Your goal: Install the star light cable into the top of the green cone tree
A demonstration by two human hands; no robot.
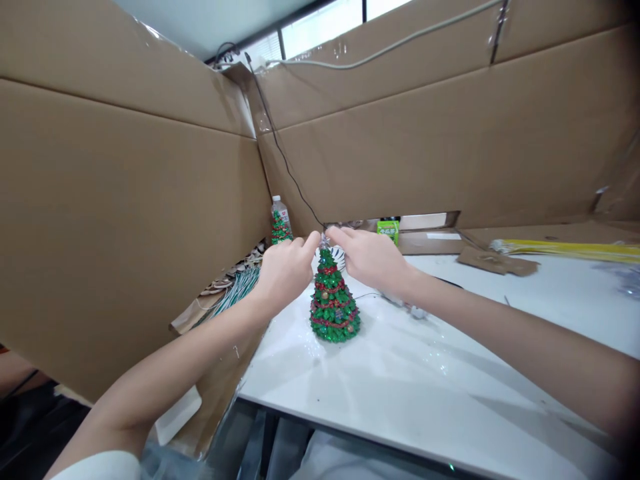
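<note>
A small green Christmas tree (334, 303) with red garlands and gold baubles stands upright on the white table. Its tip carries a silvery, star-like tree topper (325, 241). From the left, my left hand (294, 265) pinches at this topper with thumb and forefinger. My right hand (374, 259) meets it from the other side, its fingers closed on the topper as well. The fingers partly hide the topper, so its exact shape is unclear. Just behind the tree lies a round white piece with dark stripes (336, 257), partly covered.
Cardboard walls (400, 147) enclose the table (400, 407) at left and back. A second tree (281, 229) and a plastic bottle (277, 200) stand in the corner. Teal wires (235, 291) lie left, a green box (388, 231) behind, yellow strands (565, 250) and a cardboard scrap (497, 261) right.
</note>
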